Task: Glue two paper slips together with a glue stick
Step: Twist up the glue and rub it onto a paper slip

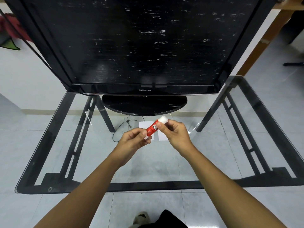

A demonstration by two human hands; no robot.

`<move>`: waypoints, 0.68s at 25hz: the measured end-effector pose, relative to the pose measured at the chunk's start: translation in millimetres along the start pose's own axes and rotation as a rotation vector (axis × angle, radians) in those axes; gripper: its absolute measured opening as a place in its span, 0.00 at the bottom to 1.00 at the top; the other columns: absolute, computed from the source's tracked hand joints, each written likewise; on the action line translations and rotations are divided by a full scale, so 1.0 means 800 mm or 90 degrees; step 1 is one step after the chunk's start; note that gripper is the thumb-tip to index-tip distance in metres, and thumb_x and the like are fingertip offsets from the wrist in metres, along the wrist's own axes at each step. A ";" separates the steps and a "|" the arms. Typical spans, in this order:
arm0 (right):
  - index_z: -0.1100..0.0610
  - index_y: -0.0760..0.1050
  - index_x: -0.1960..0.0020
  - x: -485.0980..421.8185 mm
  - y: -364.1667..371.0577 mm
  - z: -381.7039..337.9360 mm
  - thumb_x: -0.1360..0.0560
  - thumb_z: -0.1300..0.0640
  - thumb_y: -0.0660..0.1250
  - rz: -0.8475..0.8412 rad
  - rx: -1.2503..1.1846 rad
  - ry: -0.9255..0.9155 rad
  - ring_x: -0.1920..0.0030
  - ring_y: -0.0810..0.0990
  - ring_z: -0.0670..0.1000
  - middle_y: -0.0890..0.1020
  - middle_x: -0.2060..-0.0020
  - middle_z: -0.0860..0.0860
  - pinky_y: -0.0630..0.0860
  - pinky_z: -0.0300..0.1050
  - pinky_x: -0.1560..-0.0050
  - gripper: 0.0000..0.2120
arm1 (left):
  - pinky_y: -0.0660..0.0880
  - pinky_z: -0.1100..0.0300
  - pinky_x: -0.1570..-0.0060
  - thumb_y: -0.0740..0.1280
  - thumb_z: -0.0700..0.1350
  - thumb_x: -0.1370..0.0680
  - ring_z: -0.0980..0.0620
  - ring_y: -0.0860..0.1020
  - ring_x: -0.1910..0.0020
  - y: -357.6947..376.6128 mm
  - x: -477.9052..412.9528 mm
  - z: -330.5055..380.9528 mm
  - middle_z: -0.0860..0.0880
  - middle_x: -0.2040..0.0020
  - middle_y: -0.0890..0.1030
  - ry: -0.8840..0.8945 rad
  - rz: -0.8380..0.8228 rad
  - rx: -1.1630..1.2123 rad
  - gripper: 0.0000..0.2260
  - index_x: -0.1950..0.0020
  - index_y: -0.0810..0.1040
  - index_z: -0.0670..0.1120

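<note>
Forearms reach over the bench; left hand fingers pinch the glue stick at its near base, right hand fingers pinch its white far end.

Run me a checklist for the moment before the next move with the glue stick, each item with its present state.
1. Left hand grips the base end of the glue stick: ok.
2. Right hand pinches the stick near its white cap: ok.
3. Cap off and glue exposed: not ok, the cap looks to be on.
4. Left slip and right slip lie flat on the glass table, side by side with a gap: ok.
5. Enough glue inside the tube: cannot tell, it is hidden.
6. Stick held above the slips, not touching them: ok.
</note>
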State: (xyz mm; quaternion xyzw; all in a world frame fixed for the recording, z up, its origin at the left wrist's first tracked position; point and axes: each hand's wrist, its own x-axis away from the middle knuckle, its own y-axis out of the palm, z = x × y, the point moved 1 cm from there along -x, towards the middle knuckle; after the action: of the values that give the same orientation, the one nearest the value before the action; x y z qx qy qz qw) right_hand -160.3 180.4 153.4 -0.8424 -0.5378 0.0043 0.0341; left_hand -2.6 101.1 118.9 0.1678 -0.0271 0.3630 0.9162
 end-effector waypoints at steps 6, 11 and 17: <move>0.50 0.80 0.55 0.003 -0.004 0.002 0.27 0.54 0.68 0.004 0.016 0.004 0.61 0.79 0.40 0.83 0.57 0.59 0.74 0.31 0.59 0.03 | 0.76 0.67 0.54 0.72 0.46 0.31 0.57 0.78 0.56 0.004 -0.001 -0.002 0.55 0.59 0.81 0.060 0.019 -0.069 0.07 0.56 0.78 0.48; 0.52 0.81 0.53 0.003 -0.007 0.004 0.27 0.53 0.69 0.003 0.015 0.012 0.61 0.78 0.42 0.83 0.60 0.56 0.74 0.31 0.60 0.05 | 0.77 0.64 0.51 0.70 0.52 0.30 0.53 0.81 0.54 0.007 0.002 -0.006 0.55 0.55 0.82 0.038 0.014 -0.066 0.11 0.50 0.78 0.50; 0.52 0.81 0.52 0.004 -0.007 0.001 0.27 0.52 0.68 -0.008 0.009 0.003 0.60 0.81 0.43 0.84 0.60 0.51 0.74 0.31 0.57 0.06 | 0.77 0.64 0.51 0.69 0.48 0.29 0.53 0.81 0.56 0.005 0.002 -0.002 0.52 0.57 0.83 0.039 0.007 -0.012 0.07 0.53 0.82 0.49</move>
State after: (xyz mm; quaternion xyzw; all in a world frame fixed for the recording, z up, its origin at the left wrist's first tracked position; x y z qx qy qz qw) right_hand -164.2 186.0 153.3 -0.8388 -0.5429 0.0057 0.0414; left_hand -4.0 105.6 118.5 0.1475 -0.0033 0.3728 0.9161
